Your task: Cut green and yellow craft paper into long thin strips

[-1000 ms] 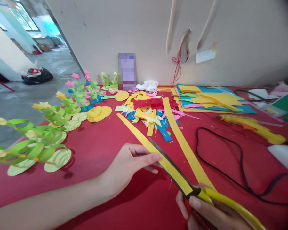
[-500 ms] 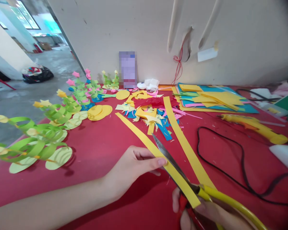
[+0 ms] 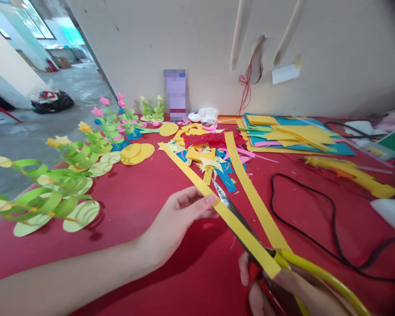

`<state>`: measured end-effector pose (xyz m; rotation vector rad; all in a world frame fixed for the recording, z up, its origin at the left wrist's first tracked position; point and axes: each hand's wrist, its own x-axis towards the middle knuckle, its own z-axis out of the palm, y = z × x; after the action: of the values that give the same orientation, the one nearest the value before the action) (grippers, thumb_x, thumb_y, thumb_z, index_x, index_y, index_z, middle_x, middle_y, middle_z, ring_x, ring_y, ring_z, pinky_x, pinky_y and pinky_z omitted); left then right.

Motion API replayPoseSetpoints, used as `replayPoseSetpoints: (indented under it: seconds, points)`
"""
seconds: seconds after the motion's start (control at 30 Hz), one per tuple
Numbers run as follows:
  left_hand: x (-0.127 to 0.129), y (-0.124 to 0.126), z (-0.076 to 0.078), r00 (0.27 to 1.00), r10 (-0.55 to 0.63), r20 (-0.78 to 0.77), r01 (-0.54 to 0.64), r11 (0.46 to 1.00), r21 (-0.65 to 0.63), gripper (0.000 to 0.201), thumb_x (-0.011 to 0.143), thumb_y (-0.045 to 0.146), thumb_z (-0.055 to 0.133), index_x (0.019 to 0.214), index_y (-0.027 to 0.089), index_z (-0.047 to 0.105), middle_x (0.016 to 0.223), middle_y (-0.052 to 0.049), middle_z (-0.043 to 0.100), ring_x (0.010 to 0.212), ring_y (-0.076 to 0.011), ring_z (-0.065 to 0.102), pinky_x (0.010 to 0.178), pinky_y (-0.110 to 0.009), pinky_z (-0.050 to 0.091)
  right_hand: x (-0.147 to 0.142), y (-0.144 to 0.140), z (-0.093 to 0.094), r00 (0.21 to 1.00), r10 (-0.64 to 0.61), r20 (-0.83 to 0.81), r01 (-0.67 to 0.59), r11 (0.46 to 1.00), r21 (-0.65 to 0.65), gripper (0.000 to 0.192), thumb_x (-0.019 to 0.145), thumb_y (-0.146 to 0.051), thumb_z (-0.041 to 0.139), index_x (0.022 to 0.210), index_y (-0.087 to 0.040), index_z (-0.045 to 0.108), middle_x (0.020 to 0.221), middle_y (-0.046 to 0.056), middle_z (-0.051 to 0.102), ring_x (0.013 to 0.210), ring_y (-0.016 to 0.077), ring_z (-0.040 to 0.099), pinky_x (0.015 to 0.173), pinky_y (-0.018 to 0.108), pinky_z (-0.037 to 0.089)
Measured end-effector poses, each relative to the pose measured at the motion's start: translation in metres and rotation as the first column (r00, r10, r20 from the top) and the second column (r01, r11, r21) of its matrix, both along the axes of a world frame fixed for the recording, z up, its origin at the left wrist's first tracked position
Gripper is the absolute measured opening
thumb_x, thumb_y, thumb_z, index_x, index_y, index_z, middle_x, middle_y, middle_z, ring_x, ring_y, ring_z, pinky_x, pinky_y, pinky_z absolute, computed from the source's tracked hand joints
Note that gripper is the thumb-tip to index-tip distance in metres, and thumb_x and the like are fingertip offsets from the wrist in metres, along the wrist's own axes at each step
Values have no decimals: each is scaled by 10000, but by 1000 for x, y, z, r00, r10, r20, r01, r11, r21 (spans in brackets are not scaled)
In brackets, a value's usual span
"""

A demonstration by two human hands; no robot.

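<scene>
My left hand (image 3: 184, 210) pinches a long yellow paper strip (image 3: 235, 221) between thumb and fingers. The strip runs slantwise, its near end by my right hand (image 3: 283, 294). That hand grips scissors with yellow and red handles (image 3: 319, 272), partly cut off by the bottom edge. Their blades (image 3: 228, 204) point away from me and lie alongside the strip, partly behind it. A second yellow strip (image 3: 250, 193) extends from the scrap pile down toward the scissors; its near end is hidden around my right hand. Whether my right hand also holds it I cannot tell.
Paper scraps and stars (image 3: 206, 158) lie mid-table. Green paper spiral plants (image 3: 52, 188) stand at the left beside yellow paper discs (image 3: 136, 153). A phone (image 3: 176, 94) leans on the wall. At the right are coloured sheets (image 3: 299, 131), a yellow glue gun (image 3: 352, 173) and a black cord (image 3: 329, 202).
My left hand has slid slightly up and away with the strip, whose far end now reaches the scraps. My right hand and the scissors have shifted a little.
</scene>
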<state>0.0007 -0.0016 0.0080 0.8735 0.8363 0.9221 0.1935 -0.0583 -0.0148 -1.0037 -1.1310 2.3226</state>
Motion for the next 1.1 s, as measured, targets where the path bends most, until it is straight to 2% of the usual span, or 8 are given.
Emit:
replayPoseSetpoints:
  seconds: [0.1,0.2,0.37,0.6,0.77,0.93,1.1]
  points:
    - [-3,1,-1,999,33,-38,-35,999,-31,77,752,221,604,761,159,648,763,-7,662,697,-94,581,695,-184,465,-1,2,2,999,-38,-27,38,999,15,512,722,-622,413,857,-137,505,607,15,511,511,86,454,533,228,390]
    - [-4,2,-1,997,63,-54,-65,997,-32,92,720,201,639,642,153,640,611,30,638,583,-55,564,587,-124,448,-3,-2,2,996,-77,-43,77,997,6,520,689,-631,453,823,-134,525,586,17,514,491,85,444,503,226,376]
    - [-5,2,-2,994,48,-96,-51,998,-31,94,713,216,648,653,144,646,622,18,658,592,-66,585,609,-139,469,-9,-12,-1,971,-241,7,241,969,-61,518,681,-639,450,808,-145,539,534,-4,483,438,79,407,488,234,374]
    - [-5,2,-1,992,38,-122,-41,999,-25,80,713,215,646,679,143,656,660,2,675,615,-84,598,629,-161,482,-4,-6,7,984,-159,77,168,979,-113,496,643,-623,523,804,-155,551,588,7,508,521,92,469,558,232,421]
    - [-5,2,-1,993,34,-115,-37,999,-21,81,706,211,650,658,146,661,625,7,668,597,-84,597,610,-157,478,1,-3,5,985,-105,135,104,994,10,474,698,-607,470,768,-145,548,568,5,489,490,81,437,479,204,386]
    - [-6,2,-2,995,47,-93,-48,999,-9,84,718,205,642,659,150,664,636,18,671,598,-71,596,613,-139,481,1,-3,0,999,-42,-34,40,997,-59,415,727,-536,497,866,-146,505,571,-9,501,489,68,449,511,200,381]
    - [-5,1,-3,997,1,-81,-4,1000,-26,63,720,198,642,682,162,678,660,22,679,605,-68,599,617,-137,487,-5,-14,-6,979,-159,-130,139,980,-145,325,757,-418,509,936,-147,498,625,3,520,527,63,459,481,157,353]
